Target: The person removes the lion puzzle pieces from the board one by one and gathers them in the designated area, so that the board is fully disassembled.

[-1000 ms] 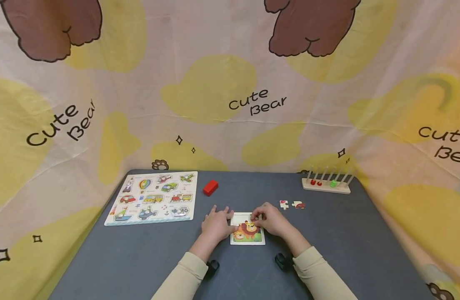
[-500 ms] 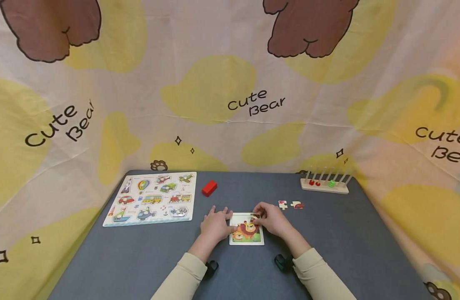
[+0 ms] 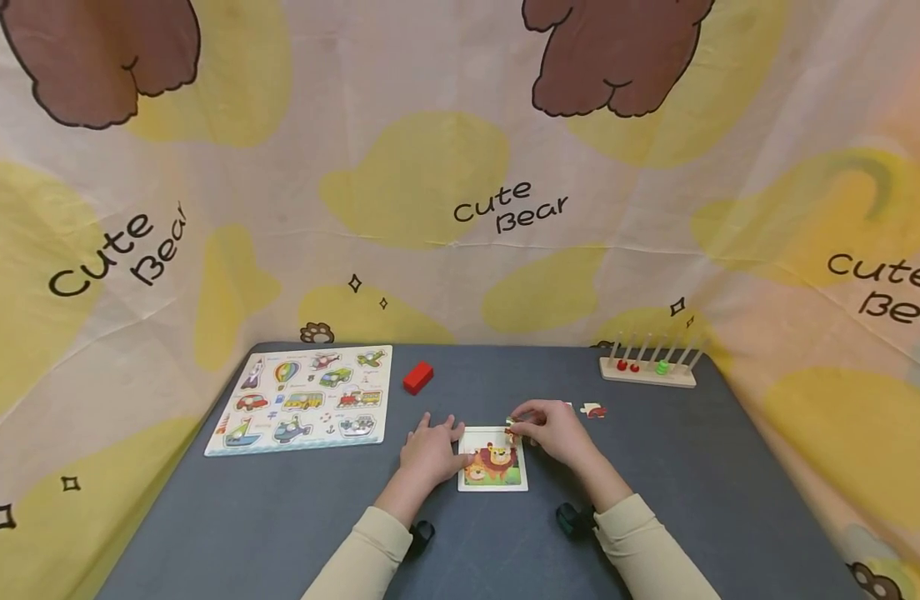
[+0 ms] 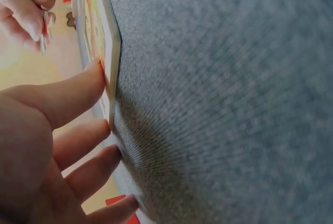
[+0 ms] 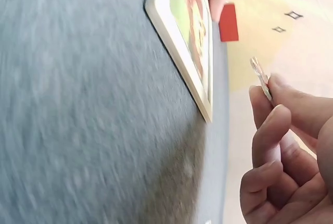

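A small jigsaw tray (image 3: 493,489) with a white rim lies flat before me, a lion picture (image 3: 496,463) partly filling it. My left hand (image 3: 427,451) rests at its left side, thumb on the rim and the other fingers spread fairly straight. Between thumb and fingertips, my right hand (image 3: 556,430) pinches a jigsaw piece (image 5: 261,78) over the tray's upper right corner. The right wrist view shows that piece edge-on, raised above the tray. In the left wrist view the left thumb (image 4: 78,91) presses the tray edge.
A loose jigsaw piece (image 3: 593,410) lies right of the tray; another is mostly hidden behind my right hand. A red block (image 3: 418,377) sits beyond the tray. A vehicle picture board (image 3: 302,400) is at left, and a wooden peg stand (image 3: 647,373) with beads at back right.
My right hand has lifted from the tray's upper right corner and shifted slightly right, carrying the jigsaw piece and tilting it up. The left hand has stayed in place.
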{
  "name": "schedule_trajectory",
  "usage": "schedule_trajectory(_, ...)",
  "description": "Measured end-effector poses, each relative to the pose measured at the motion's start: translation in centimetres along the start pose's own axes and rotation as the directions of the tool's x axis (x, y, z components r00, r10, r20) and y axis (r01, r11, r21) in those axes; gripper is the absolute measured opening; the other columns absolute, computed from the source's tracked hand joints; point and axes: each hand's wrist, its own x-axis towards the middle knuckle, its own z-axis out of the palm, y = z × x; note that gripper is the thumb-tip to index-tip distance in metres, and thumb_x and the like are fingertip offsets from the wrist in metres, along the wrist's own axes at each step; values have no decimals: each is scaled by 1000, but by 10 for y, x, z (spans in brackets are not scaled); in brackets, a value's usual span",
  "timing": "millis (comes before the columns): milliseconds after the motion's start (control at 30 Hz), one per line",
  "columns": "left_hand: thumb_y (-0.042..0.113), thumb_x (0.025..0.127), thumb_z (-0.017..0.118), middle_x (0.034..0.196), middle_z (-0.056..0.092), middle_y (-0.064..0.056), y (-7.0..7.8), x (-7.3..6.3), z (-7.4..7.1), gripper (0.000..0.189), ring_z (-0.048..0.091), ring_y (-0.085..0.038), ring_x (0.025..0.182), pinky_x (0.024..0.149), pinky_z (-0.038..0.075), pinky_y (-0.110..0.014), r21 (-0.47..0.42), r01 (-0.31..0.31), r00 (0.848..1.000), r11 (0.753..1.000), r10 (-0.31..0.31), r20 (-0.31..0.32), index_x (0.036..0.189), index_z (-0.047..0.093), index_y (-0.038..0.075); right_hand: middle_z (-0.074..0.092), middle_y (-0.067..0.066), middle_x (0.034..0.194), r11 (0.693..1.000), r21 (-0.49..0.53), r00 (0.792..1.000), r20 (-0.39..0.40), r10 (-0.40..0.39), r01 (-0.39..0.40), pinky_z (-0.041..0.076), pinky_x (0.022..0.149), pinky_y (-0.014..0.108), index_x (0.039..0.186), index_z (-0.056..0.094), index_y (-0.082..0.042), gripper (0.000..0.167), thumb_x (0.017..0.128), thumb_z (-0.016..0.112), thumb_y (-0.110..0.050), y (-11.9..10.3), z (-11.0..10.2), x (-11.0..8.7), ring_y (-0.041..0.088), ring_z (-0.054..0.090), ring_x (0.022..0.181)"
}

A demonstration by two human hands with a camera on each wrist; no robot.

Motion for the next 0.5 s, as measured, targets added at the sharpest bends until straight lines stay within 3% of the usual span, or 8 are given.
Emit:
schedule_trajectory(367,46,83,80,157,46,-5,-2,-2,-3,71,23,-41,153,114,30,-67,-29,-25,999,999,25,28,145,57,20,72,-2,80,1000,-8,996,-88,8,-9,50,57,27,101,79,-15,13,89,79,-20,13,-34,-4,15,59,65)
schedule_trajectory(500,46,82,80,158,45,-4,-3,-3,-4,74,22,-41,153,112,31,-69,-26,-26,999,999,27,43,147,55,21,72,3,82,999,-16,995,-98,36,-38,49,57,28,106,77,-14,17,90,77,-20,19,-45,-5,19,60,68)
